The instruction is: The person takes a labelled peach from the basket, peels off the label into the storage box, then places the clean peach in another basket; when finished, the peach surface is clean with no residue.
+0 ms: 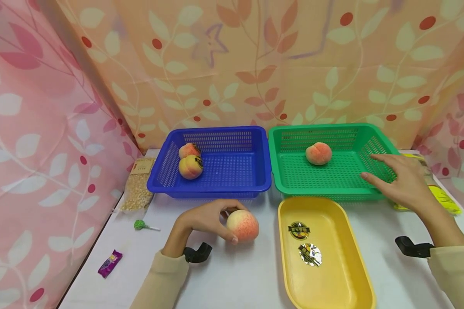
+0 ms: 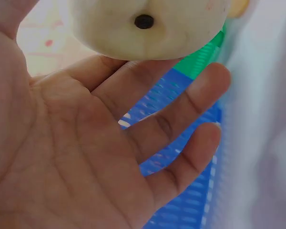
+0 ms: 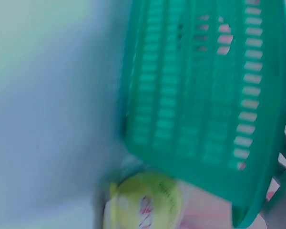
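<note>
- The left hand (image 1: 201, 221) has its fingers and thumb curled round a peach (image 1: 242, 225), pinching it at the fingertips just above the white table (image 1: 224, 274), in front of the blue basket (image 1: 212, 186)
- From the left wrist view the peach's (image 2: 148, 26) pale underside with its dark stem pit sits at the fingertips (image 2: 214, 78), the palm open beneath it; the grip looks light, so I would judge a firmer wrap of the fingers wise before carrying it anywhere
- The right hand (image 1: 404, 182) is spread, fingers straight, over the near right corner of the green basket (image 1: 332, 191); whether it touches the rim I cannot tell. It holds nothing
- The right wrist view is blurred: only the green basket's (image 3: 200, 95) slatted wall and a yellow packet (image 3: 143, 205) below it show
- Two peaches (image 1: 190, 162) lie in the blue basket's left corner, one peach (image 1: 319, 153) in the green one
- A yellow tray (image 1: 355, 257) lies just right of the held peach, with two stickers inside
- Keep the fruit level and low; it is round and would likely roll if dropped
</note>
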`<state>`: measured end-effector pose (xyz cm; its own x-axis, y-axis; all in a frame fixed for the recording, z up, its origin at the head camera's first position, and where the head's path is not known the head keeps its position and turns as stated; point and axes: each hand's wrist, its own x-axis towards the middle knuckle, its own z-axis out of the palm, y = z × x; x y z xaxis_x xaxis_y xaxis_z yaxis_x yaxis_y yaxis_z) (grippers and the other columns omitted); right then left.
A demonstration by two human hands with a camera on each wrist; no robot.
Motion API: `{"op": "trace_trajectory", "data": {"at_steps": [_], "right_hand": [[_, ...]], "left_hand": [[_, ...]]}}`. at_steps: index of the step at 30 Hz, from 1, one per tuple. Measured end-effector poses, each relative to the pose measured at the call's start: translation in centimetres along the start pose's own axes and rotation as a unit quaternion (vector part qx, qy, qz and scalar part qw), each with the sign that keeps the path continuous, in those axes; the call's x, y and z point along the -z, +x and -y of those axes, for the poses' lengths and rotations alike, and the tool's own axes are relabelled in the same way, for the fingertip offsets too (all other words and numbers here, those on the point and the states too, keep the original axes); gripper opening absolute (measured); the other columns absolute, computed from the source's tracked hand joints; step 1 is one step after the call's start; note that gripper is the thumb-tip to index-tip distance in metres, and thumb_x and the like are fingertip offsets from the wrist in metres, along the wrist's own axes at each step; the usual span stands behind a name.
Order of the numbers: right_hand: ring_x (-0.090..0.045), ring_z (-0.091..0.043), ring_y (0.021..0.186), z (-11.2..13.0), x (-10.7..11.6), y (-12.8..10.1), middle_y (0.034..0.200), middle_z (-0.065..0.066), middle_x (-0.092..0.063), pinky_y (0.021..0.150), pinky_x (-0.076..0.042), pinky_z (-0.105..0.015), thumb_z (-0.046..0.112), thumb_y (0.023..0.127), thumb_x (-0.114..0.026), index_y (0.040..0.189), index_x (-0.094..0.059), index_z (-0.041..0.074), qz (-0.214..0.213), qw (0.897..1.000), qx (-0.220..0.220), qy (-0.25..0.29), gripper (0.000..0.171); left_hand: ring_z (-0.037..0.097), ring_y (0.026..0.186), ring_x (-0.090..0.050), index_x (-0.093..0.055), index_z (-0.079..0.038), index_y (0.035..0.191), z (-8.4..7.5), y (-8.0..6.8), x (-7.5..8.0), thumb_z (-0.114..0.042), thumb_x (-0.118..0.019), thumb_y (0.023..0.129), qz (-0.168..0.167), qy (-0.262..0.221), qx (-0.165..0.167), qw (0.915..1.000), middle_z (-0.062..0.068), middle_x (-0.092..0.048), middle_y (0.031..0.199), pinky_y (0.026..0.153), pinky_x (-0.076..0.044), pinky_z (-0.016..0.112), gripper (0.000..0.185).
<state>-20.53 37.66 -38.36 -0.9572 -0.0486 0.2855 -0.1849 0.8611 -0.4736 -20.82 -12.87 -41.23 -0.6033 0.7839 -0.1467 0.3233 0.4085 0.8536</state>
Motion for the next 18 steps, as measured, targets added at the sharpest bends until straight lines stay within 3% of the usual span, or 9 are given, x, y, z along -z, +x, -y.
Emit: {"op": "trace_trajectory", "data": {"at_steps": [6,12,18], "right_hand": [[-0.024,-0.061,0.135,-2.4,0.5,-0.1,0.156,-0.034,-0.034,0.086,-0.016,-0.081,0.050,0.094,-0.064,0.158,-0.035,0.010,0.014,0.997,-0.028,-0.073,0.081],[-0.014,-0.063,0.143,-3.6,0.7,-0.3,0.160,-0.038,-0.019,0.088,-0.012,-0.085,0.053,0.096,-0.058,0.163,-0.010,0.005,0.044,0.994,-0.049,-0.082,0.096],[-0.012,-0.063,0.143,-4.0,0.7,-0.3,0.162,-0.038,-0.014,0.087,-0.012,-0.086,0.057,0.096,-0.056,0.163,-0.003,0.004,0.063,0.993,-0.059,-0.085,0.101]], "left_hand": [[0.010,0.108,-0.061,-0.064,-0.030,0.124,-1.8,0.2,0.5,-0.034,-0.090,0.071,0.008,0.017,-0.037,0.9991,-0.012,-0.069,0.115,0.094,-0.051,0.035,0.059],[0.012,0.109,-0.063,-0.064,-0.029,0.126,-3.9,1.1,1.4,-0.030,-0.091,0.073,0.012,0.012,-0.073,0.9972,-0.010,-0.069,0.118,0.093,-0.053,0.037,0.060],[0.013,0.107,-0.062,-0.065,-0.030,0.125,-6.3,3.1,3.1,-0.030,-0.092,0.072,-0.014,0.027,-0.081,0.9962,-0.011,-0.069,0.117,0.093,-0.052,0.042,0.060]]}}
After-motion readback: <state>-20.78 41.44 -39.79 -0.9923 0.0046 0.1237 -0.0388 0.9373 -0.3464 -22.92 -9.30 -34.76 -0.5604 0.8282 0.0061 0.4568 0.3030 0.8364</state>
